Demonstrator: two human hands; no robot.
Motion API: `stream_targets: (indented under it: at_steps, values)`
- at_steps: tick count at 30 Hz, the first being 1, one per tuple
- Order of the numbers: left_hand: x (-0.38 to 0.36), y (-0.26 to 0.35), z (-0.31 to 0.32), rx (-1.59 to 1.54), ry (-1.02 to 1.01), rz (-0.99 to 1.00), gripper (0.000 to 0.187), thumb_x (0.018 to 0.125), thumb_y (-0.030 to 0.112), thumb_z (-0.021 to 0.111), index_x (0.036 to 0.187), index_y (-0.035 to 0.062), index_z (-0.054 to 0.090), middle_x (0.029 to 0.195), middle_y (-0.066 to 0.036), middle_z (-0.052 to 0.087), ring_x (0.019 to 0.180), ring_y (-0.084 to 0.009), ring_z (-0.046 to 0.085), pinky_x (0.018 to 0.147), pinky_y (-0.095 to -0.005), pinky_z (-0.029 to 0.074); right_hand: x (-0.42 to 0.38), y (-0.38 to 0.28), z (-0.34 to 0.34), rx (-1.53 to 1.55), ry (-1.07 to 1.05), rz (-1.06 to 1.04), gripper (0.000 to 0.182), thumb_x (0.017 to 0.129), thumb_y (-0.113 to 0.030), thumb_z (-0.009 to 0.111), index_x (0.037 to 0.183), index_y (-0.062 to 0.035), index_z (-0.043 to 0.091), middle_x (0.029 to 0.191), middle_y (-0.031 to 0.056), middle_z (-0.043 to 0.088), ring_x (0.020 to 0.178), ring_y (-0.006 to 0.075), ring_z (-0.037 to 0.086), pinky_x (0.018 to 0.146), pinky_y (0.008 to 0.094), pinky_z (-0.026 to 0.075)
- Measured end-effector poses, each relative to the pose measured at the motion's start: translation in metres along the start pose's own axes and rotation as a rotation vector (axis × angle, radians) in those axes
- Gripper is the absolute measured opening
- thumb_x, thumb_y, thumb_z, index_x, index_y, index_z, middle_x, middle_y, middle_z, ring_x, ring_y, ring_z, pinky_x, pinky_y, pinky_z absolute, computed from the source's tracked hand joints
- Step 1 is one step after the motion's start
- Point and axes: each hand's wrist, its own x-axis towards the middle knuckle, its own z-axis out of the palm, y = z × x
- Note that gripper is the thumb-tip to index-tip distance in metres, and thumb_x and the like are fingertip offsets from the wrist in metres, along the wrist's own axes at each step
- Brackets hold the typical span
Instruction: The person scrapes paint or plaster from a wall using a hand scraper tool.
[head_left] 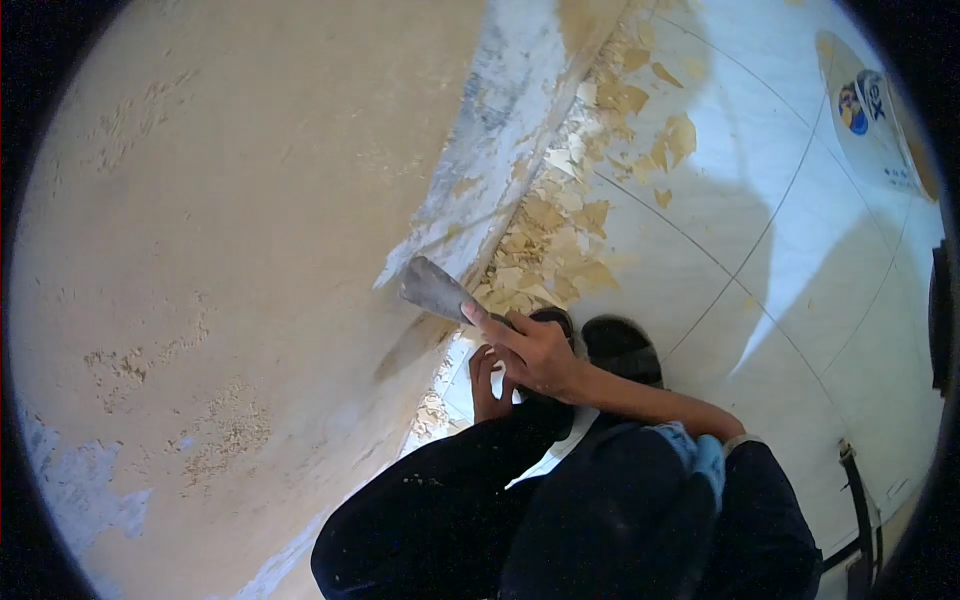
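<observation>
My right hand (540,355) is closed around the handle of a paint scraper (438,287), its index finger stretched along the tool. The wide grey blade touches or nearly touches the beige wall (280,200) at the lower end of a stripped grey-white strip (490,140). Just below the right hand is my left hand (490,385), partly hidden by it, near my knee. Its fingers are bent and apart, with nothing visible in them.
Peeled paint flakes (545,235) lie along the foot of the wall on white floor tiles (720,210). A white bucket (875,120) with a printed label stands at upper right. A dark strap (858,495) lies at lower right. My dark shoes (620,345) are beside the flakes.
</observation>
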Motion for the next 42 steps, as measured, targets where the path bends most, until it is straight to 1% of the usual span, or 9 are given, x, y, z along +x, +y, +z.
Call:
stream_targets:
  at_steps: [5, 10, 12, 16, 17, 23, 30, 33, 42]
  values:
    - [-0.023, 0.005, -0.013, -0.107, -0.078, -0.003, 0.020, 0.087, 0.007, 0.062, 0.107, 0.0050, 0.064, 0.114, -0.015, 0.064, 0.100, -0.0269, 0.062, 0.081, -0.0347, 0.050, 0.049, -0.003, -0.006, 0.130, 0.132, 0.072, 0.058, 0.084, 0.009, 0.058, 0.139, -0.0066, 0.053, 0.074, 0.0137, 0.057, 0.055, 0.0231, 0.056, 0.049, 0.0302, 0.045]
    - [-0.027, -0.021, -0.021, -0.064, -0.017, 0.057, 0.014, 0.086, 0.007, 0.063, 0.100, 0.0066, 0.066, 0.101, -0.012, 0.069, 0.090, -0.0241, 0.064, 0.079, -0.0348, 0.049, 0.006, -0.005, 0.010, 0.233, 0.061, 0.012, 0.058, 0.083, 0.010, 0.059, 0.138, -0.0067, 0.054, 0.073, 0.0131, 0.056, 0.053, 0.0232, 0.056, 0.048, 0.0327, 0.045]
    - [-0.051, -0.033, -0.018, -0.085, 0.017, 0.049, 0.013, 0.086, 0.007, 0.064, 0.098, 0.0071, 0.067, 0.097, -0.010, 0.069, 0.087, -0.0235, 0.065, 0.078, -0.0350, 0.049, 0.001, 0.002, 0.005, 0.062, -0.063, 0.001, 0.071, 0.079, -0.001, 0.069, 0.144, -0.0183, 0.048, 0.076, 0.0095, 0.056, 0.056, 0.0244, 0.057, 0.047, 0.0374, 0.050]
    - [-0.076, -0.031, -0.048, 0.069, -0.130, 0.066, 0.013, 0.083, 0.006, 0.067, 0.095, 0.0078, 0.067, 0.095, -0.010, 0.070, 0.085, -0.0239, 0.065, 0.079, -0.0365, 0.048, -0.015, 0.000, 0.011, 0.121, 0.058, 0.053, 0.068, 0.081, -0.002, 0.068, 0.144, -0.0169, 0.049, 0.072, 0.0081, 0.054, 0.053, 0.0240, 0.055, 0.045, 0.0354, 0.048]
    - [-0.081, -0.047, -0.055, 0.137, -0.208, 0.073, 0.013, 0.082, 0.005, 0.068, 0.094, 0.0087, 0.066, 0.093, -0.009, 0.069, 0.084, -0.0236, 0.064, 0.079, -0.0360, 0.048, -0.016, -0.003, 0.001, 0.063, -0.076, 0.045, 0.058, 0.083, 0.011, 0.060, 0.139, -0.0013, 0.051, 0.076, 0.0141, 0.057, 0.057, 0.0237, 0.056, 0.051, 0.0310, 0.046]
    - [-0.047, -0.017, -0.034, -0.012, -0.266, -0.041, 0.014, 0.082, 0.006, 0.068, 0.096, 0.0084, 0.067, 0.089, -0.009, 0.067, 0.079, -0.0250, 0.062, 0.076, -0.0381, 0.048, 0.018, 0.000, -0.007, 0.073, 0.079, 0.077, 0.062, 0.083, 0.010, 0.058, 0.142, -0.0066, 0.049, 0.077, 0.0116, 0.058, 0.057, 0.0215, 0.056, 0.050, 0.0317, 0.046]
    - [-0.005, -0.003, -0.024, 0.163, -0.581, 0.180, 0.023, 0.085, 0.017, 0.070, 0.104, 0.0072, 0.064, 0.103, -0.010, 0.063, 0.097, -0.0296, 0.058, 0.084, -0.0405, 0.046, 0.026, -0.007, -0.018, -0.027, 0.047, 0.081, 0.066, 0.083, 0.004, 0.064, 0.144, -0.0173, 0.050, 0.069, 0.0082, 0.049, 0.053, 0.0225, 0.052, 0.049, 0.0354, 0.046]
    - [0.000, -0.016, -0.015, 0.335, -0.552, 0.419, 0.030, 0.084, 0.023, 0.070, 0.108, 0.0077, 0.062, 0.112, -0.012, 0.059, 0.104, -0.0308, 0.055, 0.087, -0.0434, 0.044, 0.017, -0.008, -0.017, -0.055, 0.044, 0.107, 0.066, 0.083, 0.002, 0.066, 0.143, -0.0194, 0.050, 0.069, 0.0079, 0.049, 0.052, 0.0225, 0.052, 0.049, 0.0358, 0.046]
    - [0.010, -0.043, -0.007, 0.344, -0.637, 0.521, 0.033, 0.083, 0.027, 0.070, 0.110, 0.0104, 0.062, 0.112, -0.012, 0.057, 0.105, -0.0333, 0.054, 0.084, -0.0446, 0.044, 0.030, -0.003, -0.019, -0.041, 0.126, 0.083, 0.065, 0.083, 0.002, 0.067, 0.143, -0.0195, 0.051, 0.069, 0.0081, 0.050, 0.052, 0.0216, 0.052, 0.048, 0.0355, 0.046]
